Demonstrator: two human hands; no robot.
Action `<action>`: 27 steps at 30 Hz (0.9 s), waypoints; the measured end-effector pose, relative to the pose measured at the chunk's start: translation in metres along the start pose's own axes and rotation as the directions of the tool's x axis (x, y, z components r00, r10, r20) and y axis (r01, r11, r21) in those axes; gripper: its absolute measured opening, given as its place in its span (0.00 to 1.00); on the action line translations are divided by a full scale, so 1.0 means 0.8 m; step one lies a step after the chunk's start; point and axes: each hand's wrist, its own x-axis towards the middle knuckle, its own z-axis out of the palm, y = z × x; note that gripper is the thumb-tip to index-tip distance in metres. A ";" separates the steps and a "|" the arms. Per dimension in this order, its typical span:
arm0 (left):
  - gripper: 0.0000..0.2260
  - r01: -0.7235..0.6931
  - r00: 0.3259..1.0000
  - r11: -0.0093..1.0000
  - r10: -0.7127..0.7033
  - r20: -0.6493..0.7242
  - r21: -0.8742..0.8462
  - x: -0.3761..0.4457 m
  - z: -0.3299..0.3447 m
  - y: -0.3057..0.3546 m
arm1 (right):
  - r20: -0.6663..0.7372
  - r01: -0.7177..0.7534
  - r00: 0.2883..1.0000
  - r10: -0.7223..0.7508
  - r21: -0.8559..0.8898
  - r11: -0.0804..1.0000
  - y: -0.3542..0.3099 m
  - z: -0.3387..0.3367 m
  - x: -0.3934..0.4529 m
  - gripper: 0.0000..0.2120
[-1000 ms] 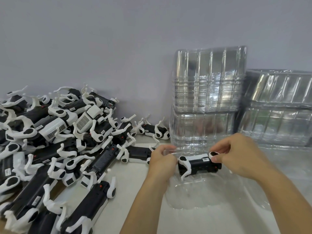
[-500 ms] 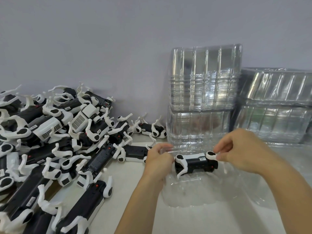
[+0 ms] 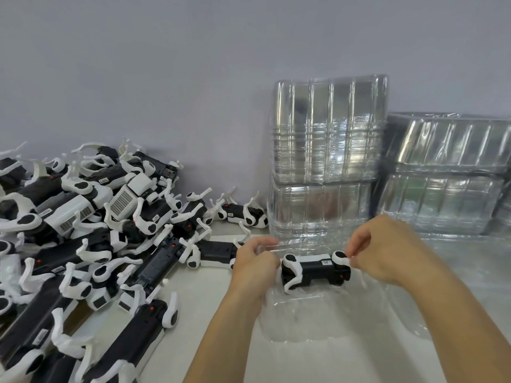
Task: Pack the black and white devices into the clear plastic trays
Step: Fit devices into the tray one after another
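While lying lengthwise between the two hands, black and white device (image 3: 315,272) sitting low over the clear plastic tray (image 3: 301,322) on the white table (image 3: 221,305), whether seated in a pocket or just above it impossible to tell through the glare. Left hand (image 3: 255,265) curling at the device's left end, fingers (image 3: 262,244) bent around that end and the tray's near-left edge; exactly which of the two being pinched impossible to tell, the knuckles hiding the contact. Right hand (image 3: 384,252) reaching in from the other side, fingertips (image 3: 352,261) pinching the white rounded cap at the device's right end, thumb and forefinger closing on it while the remaining fingers arch above. Device body showing black along its near face and white along the top, a small label near the right end, a white curved prong hanging down at the left end beside the left hand.

Heaping across the left of the table, pile of devices (image 3: 83,244) tangling black bodies and white prongs, the nearest one lying just beside the left hand's knuckles. Standing against the grey wall (image 3: 193,78) behind the hands, stack of empty trays (image 3: 329,161), with a second stack (image 3: 448,178) leaning to its right.
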 end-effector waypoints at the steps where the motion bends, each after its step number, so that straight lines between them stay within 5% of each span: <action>1: 0.20 0.001 1.000 1.000 -0.001 -0.003 0.004 0.000 0.000 0.000 | 0.015 0.007 1.000 -0.007 0.002 1.000 0.000 -0.001 -0.001 0.14; 6: 0.20 -0.001 1.000 1.000 0.001 -0.005 0.009 0.000 0.000 0.001 | 0.081 0.045 0.996 -0.045 0.000 0.999 -0.002 -0.002 -0.005 0.08; 17: 0.20 -0.016 1.000 1.000 0.016 -0.014 0.003 -0.006 0.003 0.003 | -0.079 0.033 0.996 -0.040 -0.090 0.995 -0.009 0.015 -0.010 0.08; 22: 0.20 -0.016 1.000 1.000 0.016 -0.013 0.007 -0.007 0.002 0.003 | -0.020 0.050 0.998 -0.052 -0.097 0.994 -0.010 0.007 -0.013 0.02; 27: 0.20 -0.013 1.000 1.000 0.013 -0.011 0.009 -0.004 0.002 0.002 | 0.059 0.087 0.995 -0.077 -0.184 0.979 -0.025 -0.003 -0.026 0.22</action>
